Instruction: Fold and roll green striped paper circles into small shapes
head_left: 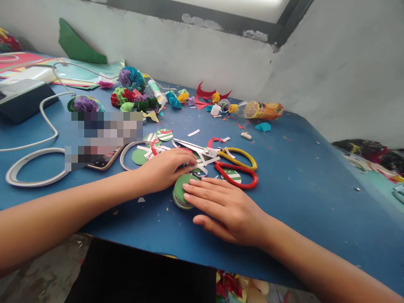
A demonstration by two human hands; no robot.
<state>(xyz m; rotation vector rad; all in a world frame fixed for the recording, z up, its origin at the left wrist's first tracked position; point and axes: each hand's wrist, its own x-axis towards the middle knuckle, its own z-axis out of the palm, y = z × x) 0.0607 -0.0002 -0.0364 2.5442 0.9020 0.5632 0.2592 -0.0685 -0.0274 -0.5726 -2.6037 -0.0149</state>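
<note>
In the head view, the right hand is lying flat over a stack of round paper pieces, its fingers stretched out with narrow gaps and the thumb standing apart. The stack is sitting near the front edge of the blue desk, with a green circle showing on top. The left hand is reaching just beyond the stack, its fingers bending down over paper scraps; whether they are gripping anything I cannot tell, as the undersides are hidden. Scissors with one red and one yellow handle are lying spread beyond the hands, their blades pointing left. Striped green circles are lying past the left hand. To the left, a phone is resting beside a white ring. Farther back, a bottle is lying on its side, and ruffled paper flowers are sitting toward the wall.
</note>
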